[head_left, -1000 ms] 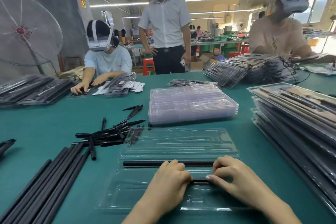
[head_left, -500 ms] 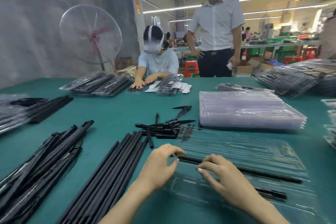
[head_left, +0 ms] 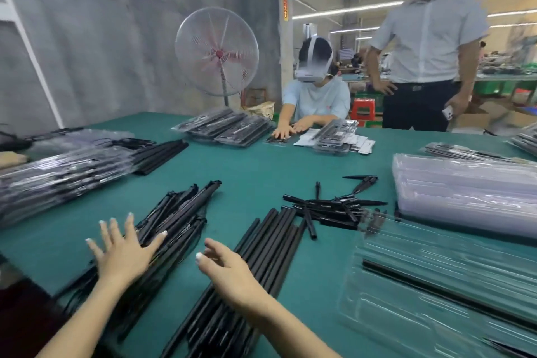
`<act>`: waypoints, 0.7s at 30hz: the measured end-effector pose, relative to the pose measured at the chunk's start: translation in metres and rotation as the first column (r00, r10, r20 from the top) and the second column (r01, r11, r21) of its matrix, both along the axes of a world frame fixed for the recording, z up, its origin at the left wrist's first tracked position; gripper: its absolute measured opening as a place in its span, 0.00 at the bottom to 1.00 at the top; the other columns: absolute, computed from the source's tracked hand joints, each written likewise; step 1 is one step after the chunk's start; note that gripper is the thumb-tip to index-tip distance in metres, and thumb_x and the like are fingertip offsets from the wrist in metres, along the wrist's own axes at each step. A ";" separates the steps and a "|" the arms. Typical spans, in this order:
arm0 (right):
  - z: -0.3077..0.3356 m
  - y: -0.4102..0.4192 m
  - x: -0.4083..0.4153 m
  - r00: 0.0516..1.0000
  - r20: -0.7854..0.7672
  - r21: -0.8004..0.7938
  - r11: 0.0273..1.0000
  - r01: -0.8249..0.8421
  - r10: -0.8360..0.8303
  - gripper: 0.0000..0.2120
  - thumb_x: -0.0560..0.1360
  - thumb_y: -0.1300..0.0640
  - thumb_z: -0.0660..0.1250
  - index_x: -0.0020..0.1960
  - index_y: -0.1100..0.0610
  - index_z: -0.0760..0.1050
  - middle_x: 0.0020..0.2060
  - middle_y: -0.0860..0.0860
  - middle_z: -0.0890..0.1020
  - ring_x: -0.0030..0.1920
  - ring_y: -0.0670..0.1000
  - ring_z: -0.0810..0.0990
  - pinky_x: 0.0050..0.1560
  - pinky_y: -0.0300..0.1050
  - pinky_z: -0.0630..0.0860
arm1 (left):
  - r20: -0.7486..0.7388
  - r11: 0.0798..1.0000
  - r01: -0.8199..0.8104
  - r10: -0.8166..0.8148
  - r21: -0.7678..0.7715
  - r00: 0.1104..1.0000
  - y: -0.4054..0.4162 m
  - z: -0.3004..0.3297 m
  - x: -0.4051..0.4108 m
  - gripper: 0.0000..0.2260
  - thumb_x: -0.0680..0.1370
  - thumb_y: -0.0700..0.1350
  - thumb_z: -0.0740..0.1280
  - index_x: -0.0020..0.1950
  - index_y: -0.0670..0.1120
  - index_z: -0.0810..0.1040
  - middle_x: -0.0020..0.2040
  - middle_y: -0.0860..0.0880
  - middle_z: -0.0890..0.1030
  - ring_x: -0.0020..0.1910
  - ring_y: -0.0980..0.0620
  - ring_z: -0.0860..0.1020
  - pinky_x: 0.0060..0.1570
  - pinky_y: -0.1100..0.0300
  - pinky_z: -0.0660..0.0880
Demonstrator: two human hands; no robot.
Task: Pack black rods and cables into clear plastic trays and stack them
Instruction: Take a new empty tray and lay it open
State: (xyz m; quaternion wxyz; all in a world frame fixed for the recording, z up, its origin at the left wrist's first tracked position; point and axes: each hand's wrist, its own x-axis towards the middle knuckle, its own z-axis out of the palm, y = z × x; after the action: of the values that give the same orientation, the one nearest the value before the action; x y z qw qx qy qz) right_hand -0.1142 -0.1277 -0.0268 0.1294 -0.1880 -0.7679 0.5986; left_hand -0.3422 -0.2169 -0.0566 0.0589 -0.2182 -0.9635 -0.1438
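Observation:
My left hand (head_left: pixel 123 250) is spread flat, fingers straight, over a pile of black rods with cables (head_left: pixel 180 212) at the lower left. My right hand (head_left: pixel 226 270) hovers with relaxed fingers above a row of plain black rods (head_left: pixel 270 244); it holds nothing. A clear plastic tray (head_left: pixel 406 317) lies at the lower right with one long black rod (head_left: pixel 436 291) seated in it. Small black pieces (head_left: pixel 334 206) lie scattered beyond the rods.
A stack of empty clear trays (head_left: pixel 465 192) stands at the right. Filled trays (head_left: pixel 58 177) are piled at the left and more (head_left: pixel 229 128) at the far side, where a seated person (head_left: pixel 316 96) works. Another person (head_left: pixel 421 61) stands behind. A fan (head_left: pixel 218 49) stands by the wall.
Both hands left the clear tray and swung left over the rod piles. The view turned left with them, so the tray now sits at the right.

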 end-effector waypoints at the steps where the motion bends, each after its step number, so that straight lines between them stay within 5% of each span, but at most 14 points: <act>1: 0.000 -0.007 -0.010 1.000 0.024 -0.006 1.000 -0.007 0.007 0.27 0.81 0.48 0.58 0.77 0.52 0.57 0.70 0.48 0.68 0.66 0.48 0.72 0.58 0.32 0.64 | 0.055 0.998 -0.052 0.054 -0.031 0.997 -0.013 -0.002 -0.011 0.48 0.67 0.74 0.46 0.79 0.47 0.44 0.78 0.38 0.46 0.77 0.41 0.40 0.72 0.38 0.39; 3: -0.003 -0.015 -0.028 0.997 0.075 -0.022 1.000 -0.020 0.022 0.30 0.80 0.47 0.58 0.78 0.53 0.52 0.72 0.50 0.67 0.65 0.49 0.73 0.56 0.33 0.65 | 0.172 0.989 -0.098 0.117 -0.115 0.978 -0.031 -0.006 -0.024 0.49 0.65 0.76 0.45 0.79 0.49 0.45 0.78 0.36 0.49 0.77 0.39 0.46 0.72 0.37 0.45; 5: -0.008 -0.018 -0.043 0.992 0.128 -0.110 0.994 -0.002 0.016 0.32 0.80 0.47 0.59 0.78 0.54 0.49 0.75 0.52 0.61 0.69 0.49 0.69 0.63 0.39 0.65 | 0.229 0.984 -0.073 0.109 -0.160 0.967 -0.035 -0.011 -0.027 0.46 0.67 0.76 0.47 0.78 0.50 0.52 0.76 0.37 0.57 0.75 0.39 0.55 0.71 0.39 0.55; 9: -0.017 -0.022 -0.072 0.988 0.140 -0.372 0.921 0.114 -0.066 0.35 0.78 0.52 0.61 0.78 0.57 0.47 0.72 0.53 0.65 0.68 0.51 0.68 0.69 0.44 0.65 | 0.117 0.989 0.014 0.004 -0.146 0.993 -0.024 -0.017 -0.021 0.35 0.75 0.70 0.53 0.75 0.50 0.58 0.72 0.40 0.62 0.71 0.41 0.60 0.67 0.46 0.61; 13: -0.019 -0.020 -0.091 0.967 0.182 -0.559 0.790 0.251 -0.179 0.25 0.78 0.56 0.61 0.72 0.59 0.57 0.50 0.51 0.72 0.43 0.45 0.74 0.50 0.41 0.75 | 0.107 0.984 0.108 -0.093 -0.145 0.990 -0.013 -0.018 -0.008 0.29 0.78 0.66 0.53 0.74 0.52 0.58 0.69 0.45 0.64 0.70 0.45 0.61 0.65 0.48 0.63; 16: -0.014 -0.012 -0.095 0.945 0.213 -0.584 0.744 0.325 -0.247 0.05 0.78 0.59 0.61 0.50 0.58 0.65 0.47 0.54 0.75 0.48 0.49 0.79 0.48 0.42 0.79 | 0.138 0.980 0.188 -0.177 -0.066 0.974 -0.003 -0.017 0.003 0.25 0.79 0.63 0.55 0.72 0.52 0.60 0.66 0.45 0.65 0.68 0.46 0.61 0.62 0.49 0.65; 19: -0.014 -0.011 -0.098 0.936 0.209 -0.563 0.748 0.352 -0.284 0.08 0.75 0.62 0.62 0.41 0.56 0.65 0.36 0.51 0.72 0.32 0.46 0.70 0.30 0.35 0.67 | 0.181 0.974 0.225 -0.215 -0.037 0.960 0.005 -0.013 0.017 0.23 0.79 0.62 0.55 0.70 0.50 0.61 0.63 0.44 0.66 0.66 0.44 0.64 0.60 0.51 0.66; 21: -0.016 -0.013 -0.099 0.909 0.248 -0.485 0.769 0.415 -0.334 0.02 0.73 0.64 0.61 0.44 0.59 0.69 0.39 0.53 0.75 0.32 0.49 0.71 0.26 0.35 0.64 | 0.173 0.967 0.241 -0.225 -0.079 0.959 0.013 -0.011 0.030 0.23 0.80 0.62 0.54 0.68 0.49 0.61 0.62 0.44 0.68 0.65 0.43 0.67 0.58 0.51 0.68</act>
State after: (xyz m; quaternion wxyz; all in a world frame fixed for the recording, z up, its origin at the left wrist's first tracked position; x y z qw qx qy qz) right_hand -0.2130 -0.1404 -0.0432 0.1328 -0.4094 -0.5276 0.7324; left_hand -0.3126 -0.2037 -0.0676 -0.0484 -0.3203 -0.9386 -0.1190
